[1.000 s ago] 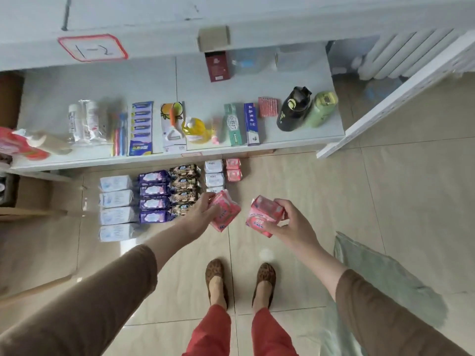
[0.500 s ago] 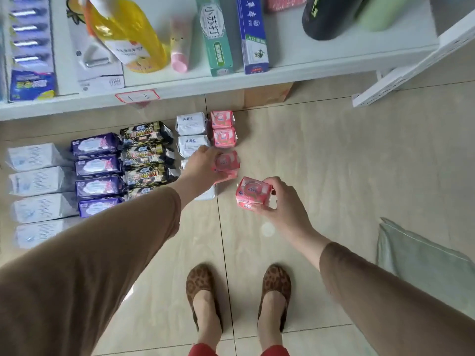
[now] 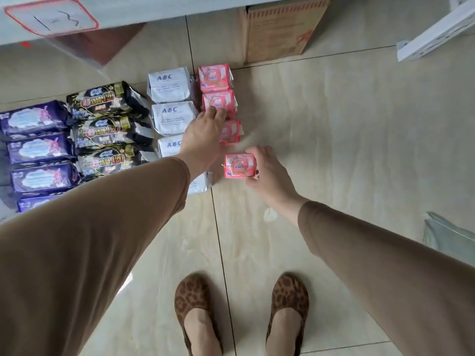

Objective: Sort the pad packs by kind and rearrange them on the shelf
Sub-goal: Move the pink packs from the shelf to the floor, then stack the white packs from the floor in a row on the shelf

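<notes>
Pad packs lie in columns on the tiled floor: purple packs at the left, black packs, white ABC packs, and pink packs at the right. My left hand lies over the third pink pack in that column, fingers reaching onto the second pink pack; the grip itself is hidden under the hand. My right hand pinches a fourth pink pack by its right end, just below the third one.
A cardboard box stands under the white shelf edge with its red-bordered label. A white bracket lies at the top right, a pale green cloth at the right edge. My feet in leopard shoes stand behind the packs.
I have bent lower, so the packs look larger. My left hand carried its pink pack down into the pink column; my right hand brought its pack in below it.
</notes>
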A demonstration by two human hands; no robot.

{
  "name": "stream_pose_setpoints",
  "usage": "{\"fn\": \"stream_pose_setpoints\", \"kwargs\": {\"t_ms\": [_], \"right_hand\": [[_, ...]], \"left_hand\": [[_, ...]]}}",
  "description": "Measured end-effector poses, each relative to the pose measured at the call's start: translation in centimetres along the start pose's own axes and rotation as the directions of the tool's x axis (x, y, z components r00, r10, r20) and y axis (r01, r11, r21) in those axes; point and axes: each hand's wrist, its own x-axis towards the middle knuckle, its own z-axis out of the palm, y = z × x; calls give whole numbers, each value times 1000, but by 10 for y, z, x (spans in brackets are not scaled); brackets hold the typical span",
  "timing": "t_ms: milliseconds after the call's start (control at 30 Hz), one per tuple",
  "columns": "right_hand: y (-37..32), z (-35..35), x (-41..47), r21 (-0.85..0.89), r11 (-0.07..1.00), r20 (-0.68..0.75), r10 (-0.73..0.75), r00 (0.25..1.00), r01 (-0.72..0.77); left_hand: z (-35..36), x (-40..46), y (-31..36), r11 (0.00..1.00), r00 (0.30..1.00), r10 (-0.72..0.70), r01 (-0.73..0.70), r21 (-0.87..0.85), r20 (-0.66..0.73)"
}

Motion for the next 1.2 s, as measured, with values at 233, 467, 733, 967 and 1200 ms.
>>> {"fn": "stream_pose_setpoints", "kwargs": {"t_ms": [233,467,733,967,1200], "right_hand": [[-10,11,18,-42,999,11,35,999,-34],[-27,9,12,-4,994,-62,104,993,-105],[-77,-4,-62,-111,989,-44,91,995,-96],[-159,-7,-115,-77,994,4,77,997,-77],[-236,7,-150,-91,996,82,-10,997,18]], "left_hand": [[-13,-6,-13,999,997,52,-52,-3,-66],[-31,-40,-29,994,993,82,-87,-59,-88],[-51,-135,-35,996,1000,2,-3,-87,-19],[-85,-244,-59,982,991,-125,129,-140,39],[-118,-335,-105,939,957,-287,292,-182,54]]}}
